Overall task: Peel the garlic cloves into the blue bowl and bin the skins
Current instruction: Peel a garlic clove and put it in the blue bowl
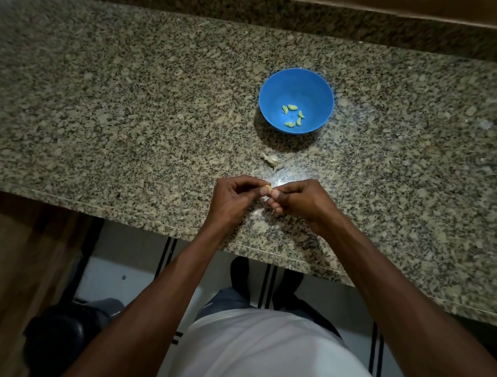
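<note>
Granite worktop (129, 106), speckled, filled most of the frame. I noted both hands low of centre, just inside the near edge. Left hand (235, 197) and right hand (299, 200) met fingertip to fingertip, each pinching the same garlic clove (267, 188), of which only a pale sliver showed between the thumbs. I could not tell how much skin was left on it.

Blue bowl (296, 100) sat up and a little right of centre, well apart from the hands, with several peeled cloves (293, 115) ringed in its bottom. Between bowl and hands lay a small heap of unpeeled garlic (271, 160). Pale skins (259, 212) were scattered on the stone under the hands.

Risks as I judged them:
- Clove was small and likely slick once bare; a hard pinch could have shot it off the near edge to the floor.
- Skins were light and close to the edge; a sweep of a wrist could have pushed them over.
- Bin: a dark round shape (63, 343) at lower left may have been it, but I could not be sure.
- Dim light made leftover skin easy to miss.
</note>
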The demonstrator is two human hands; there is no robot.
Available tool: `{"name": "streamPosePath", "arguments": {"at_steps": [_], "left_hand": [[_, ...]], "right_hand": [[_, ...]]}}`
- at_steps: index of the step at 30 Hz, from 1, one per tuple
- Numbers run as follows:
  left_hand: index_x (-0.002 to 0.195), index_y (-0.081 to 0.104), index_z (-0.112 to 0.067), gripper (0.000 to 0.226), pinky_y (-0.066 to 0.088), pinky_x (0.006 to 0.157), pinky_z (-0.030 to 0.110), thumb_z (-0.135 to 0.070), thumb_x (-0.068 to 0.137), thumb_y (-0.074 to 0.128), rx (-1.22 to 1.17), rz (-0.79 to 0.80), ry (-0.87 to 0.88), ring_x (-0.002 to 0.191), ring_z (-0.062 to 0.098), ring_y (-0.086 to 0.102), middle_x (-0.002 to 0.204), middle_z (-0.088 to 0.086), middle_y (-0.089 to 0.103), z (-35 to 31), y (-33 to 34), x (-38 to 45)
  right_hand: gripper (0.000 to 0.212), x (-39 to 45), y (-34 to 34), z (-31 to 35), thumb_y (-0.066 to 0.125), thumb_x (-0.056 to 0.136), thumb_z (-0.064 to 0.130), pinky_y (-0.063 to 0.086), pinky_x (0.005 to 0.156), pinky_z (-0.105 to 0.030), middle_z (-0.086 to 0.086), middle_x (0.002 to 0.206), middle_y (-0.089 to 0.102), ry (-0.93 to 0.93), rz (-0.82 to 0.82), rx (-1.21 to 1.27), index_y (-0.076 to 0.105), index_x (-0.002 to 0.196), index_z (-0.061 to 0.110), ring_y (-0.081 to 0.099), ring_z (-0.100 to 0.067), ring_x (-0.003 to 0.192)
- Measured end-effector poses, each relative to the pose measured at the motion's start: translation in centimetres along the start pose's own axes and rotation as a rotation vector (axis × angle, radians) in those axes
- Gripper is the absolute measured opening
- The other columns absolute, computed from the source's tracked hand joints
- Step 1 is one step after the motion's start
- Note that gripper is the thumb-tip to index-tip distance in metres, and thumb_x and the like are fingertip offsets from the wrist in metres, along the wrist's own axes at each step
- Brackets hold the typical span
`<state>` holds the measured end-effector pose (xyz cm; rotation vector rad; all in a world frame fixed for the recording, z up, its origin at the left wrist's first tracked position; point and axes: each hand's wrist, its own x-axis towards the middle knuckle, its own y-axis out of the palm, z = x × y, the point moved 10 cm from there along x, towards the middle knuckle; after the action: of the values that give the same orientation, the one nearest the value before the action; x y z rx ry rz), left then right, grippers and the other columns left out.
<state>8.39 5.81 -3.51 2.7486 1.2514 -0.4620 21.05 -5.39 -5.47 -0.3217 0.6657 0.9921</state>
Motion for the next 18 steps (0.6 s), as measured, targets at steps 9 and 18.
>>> {"name": "streamPosePath", "arguments": {"at_steps": [9, 18], "left_hand": [[0.099, 0.080, -0.005, 0.016, 0.061, 0.093, 0.035, -0.003, 0.084, 0.082, 0.053, 0.113, -0.008, 0.102, 0.025, 0.076, 0.102, 0.009, 0.080, 0.2, 0.2, 0.3], [0.106, 0.079, -0.004, 0.017, 0.060, 0.091, 0.030, -0.008, 0.089, 0.080, 0.092, 0.119, -0.033, 0.103, 0.018, 0.075, 0.104, 0.004, 0.080, -0.1, 0.1, 0.8]], "right_hand": [[0.008, 0.3, 0.4, -2.0, 0.072, 0.095, 0.000, 0.059, 0.063, -0.021, -0.011, 0.085, 0.079, 0.175, 0.102, 0.074, 0.079, 0.093, 0.000, 0.072, -0.011, 0.070], [0.009, 0.5, 0.2, -0.5, 0.071, 0.096, 0.002, 0.063, 0.070, -0.023, -0.011, 0.084, 0.079, 0.013, 0.056, 0.045, 0.079, 0.100, -0.001, 0.076, -0.017, 0.077]]}}
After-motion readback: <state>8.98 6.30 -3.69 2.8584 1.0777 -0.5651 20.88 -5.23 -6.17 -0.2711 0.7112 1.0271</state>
